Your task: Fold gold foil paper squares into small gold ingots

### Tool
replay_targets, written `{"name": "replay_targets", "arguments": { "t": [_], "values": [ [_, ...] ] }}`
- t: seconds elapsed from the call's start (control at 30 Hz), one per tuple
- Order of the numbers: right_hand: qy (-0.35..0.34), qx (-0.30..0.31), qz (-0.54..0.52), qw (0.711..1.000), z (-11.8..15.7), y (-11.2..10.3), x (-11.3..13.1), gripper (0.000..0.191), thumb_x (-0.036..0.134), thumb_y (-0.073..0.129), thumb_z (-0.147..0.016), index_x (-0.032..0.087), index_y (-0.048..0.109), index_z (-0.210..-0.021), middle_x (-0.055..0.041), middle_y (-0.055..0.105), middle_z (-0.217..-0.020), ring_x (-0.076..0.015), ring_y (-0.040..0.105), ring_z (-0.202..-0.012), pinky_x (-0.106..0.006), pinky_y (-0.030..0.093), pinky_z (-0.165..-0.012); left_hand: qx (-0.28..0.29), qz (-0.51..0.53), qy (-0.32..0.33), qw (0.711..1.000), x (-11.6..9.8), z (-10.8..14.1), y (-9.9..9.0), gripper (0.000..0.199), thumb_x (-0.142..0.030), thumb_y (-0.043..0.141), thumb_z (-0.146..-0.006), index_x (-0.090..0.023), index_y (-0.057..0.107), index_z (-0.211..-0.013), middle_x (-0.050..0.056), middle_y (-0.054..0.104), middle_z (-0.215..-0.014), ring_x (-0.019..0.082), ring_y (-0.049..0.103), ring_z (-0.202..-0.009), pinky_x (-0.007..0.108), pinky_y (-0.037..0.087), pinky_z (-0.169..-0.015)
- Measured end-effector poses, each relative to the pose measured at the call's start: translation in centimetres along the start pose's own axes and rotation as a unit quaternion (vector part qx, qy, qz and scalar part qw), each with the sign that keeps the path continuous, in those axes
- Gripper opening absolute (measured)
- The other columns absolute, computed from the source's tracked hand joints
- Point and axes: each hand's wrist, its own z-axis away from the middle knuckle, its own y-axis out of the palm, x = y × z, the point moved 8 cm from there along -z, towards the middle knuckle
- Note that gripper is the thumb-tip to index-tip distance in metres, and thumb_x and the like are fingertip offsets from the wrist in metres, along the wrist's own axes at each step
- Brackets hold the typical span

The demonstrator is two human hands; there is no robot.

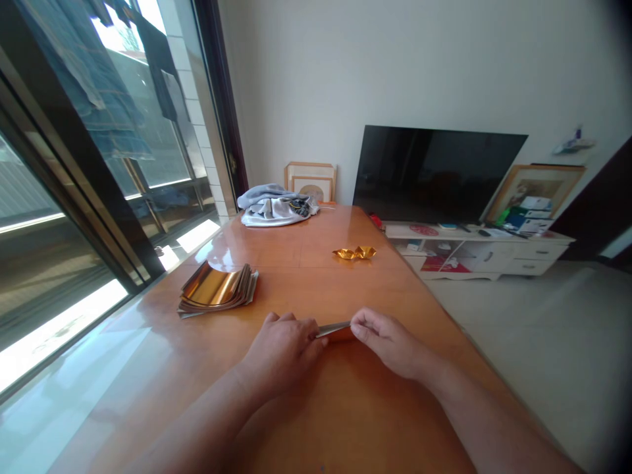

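Between my two hands is a narrow folded strip of paper (334, 328), greyish on the side that shows. My left hand (289, 342) pinches its left end, with the fingers closed over it. The right end is held between the thumb and fingers of my right hand (380, 334). Left of my hands lies a fanned stack of shiny gold foil sheets (212, 287) on the wooden table (301, 289). Beyond my right hand sits a folded gold foil piece (355, 253), pinched in at its middle.
A heap of grey and white cloth (277, 206) lies at the table's far end. The table's right edge runs beside my right forearm. Past it stand a white cabinet (498, 253) and a large dark television (437, 174). Glass doors are at the left.
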Motion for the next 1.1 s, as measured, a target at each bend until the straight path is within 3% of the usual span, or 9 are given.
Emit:
{"name": "replay_targets", "arguments": {
  "t": [0.17,0.37,0.47,0.6,0.73,0.9,1.1],
  "values": [
    [0.002,-0.021,0.002,1.0,-0.6,0.5,-0.6,0.03,0.04,0.045,-0.099,0.02,0.053,-0.079,0.0024,0.057,-0.076,-0.0139,0.052,-0.071,-0.025,0.044,-0.066,-0.024,0.012,-0.03,0.999,0.6,-0.4,0.1,0.033,-0.039,0.033,-0.103,-0.022,0.061,-0.102,0.005,0.072,-0.089,0.023,0.065,-0.087,0.036,0.04,-0.08],
    [0.022,-0.08,0.027,0.996,-0.9,1.3,-1.9,0.018,0.033,0.057,-0.092,0.023,0.059,-0.106,-0.001,0.07,-0.092,-0.0175,0.064,-0.081,-0.03,0.048,-0.074,-0.026,0.006,-0.049,0.998,0.9,-0.7,0.9,0.03,-0.031,0.042,-0.098,-0.022,0.052,-0.124,0.008,0.073,-0.096,0.024,0.067,-0.093,0.037,0.041,-0.087],
    [0.04,-0.122,0.093,0.987,-0.9,0.8,-2.1,0.027,0.031,0.065,-0.086,0.023,0.056,-0.11,-0.0012,0.068,-0.093,-0.0178,0.063,-0.076,-0.03,0.047,-0.07,-0.024,-0.003,-0.044,0.999,0.9,-0.8,1.1,0.031,-0.028,0.045,-0.095,-0.024,0.052,-0.125,0.006,0.072,-0.094,0.023,0.067,-0.091,0.036,0.041,-0.087],
    [-0.012,-0.176,0.232,0.957,-0.7,-0.3,0.3,0.018,0.029,0.07,-0.082,0.023,0.057,-0.093,-0.0034,0.064,-0.096,-0.0219,0.06,-0.092,-0.033,0.045,-0.078,-0.017,-0.02,-0.039,0.999,0.7,-1.0,1.1,0.024,-0.027,0.05,-0.093,-0.025,0.056,-0.116,0.006,0.071,-0.092,0.023,0.065,-0.088,0.035,0.04,-0.084],
    [-0.051,-0.15,0.3,0.941,-0.1,-0.1,2.5,0.012,0.027,0.061,-0.091,0.023,0.059,-0.08,-0.0035,0.063,-0.087,-0.0209,0.057,-0.085,-0.033,0.041,-0.074,-0.007,-0.039,-0.023,0.999,0.1,-1.1,0.9,0.016,-0.029,0.045,-0.097,-0.024,0.06,-0.097,0.006,0.068,-0.084,0.024,0.062,-0.083,0.035,0.038,-0.077],
    [-0.097,-0.077,0.318,0.94,0.8,1.7,4.3,0.017,0.025,0.053,-0.097,0.023,0.068,-0.089,-0.005,0.066,-0.089,-0.0211,0.057,-0.087,-0.035,0.041,-0.08,-0.004,-0.037,-0.007,0.999,-0.3,-1.1,0.9,0.019,-0.026,0.044,-0.097,-0.024,0.063,-0.094,0.005,0.071,-0.086,0.023,0.061,-0.086,0.035,0.034,-0.076],
    [-0.085,-0.015,0.313,0.946,0.9,3.3,4.1,0.017,0.035,0.058,-0.096,0.025,0.069,-0.104,-0.0057,0.068,-0.101,-0.0242,0.058,-0.097,-0.038,0.043,-0.088,-0.008,-0.036,0.004,0.999,-0.5,-1.0,0.9,0.018,-0.027,0.046,-0.096,-0.024,0.063,-0.094,0.005,0.073,-0.09,0.023,0.06,-0.087,0.037,0.034,-0.077]
  ]
}}
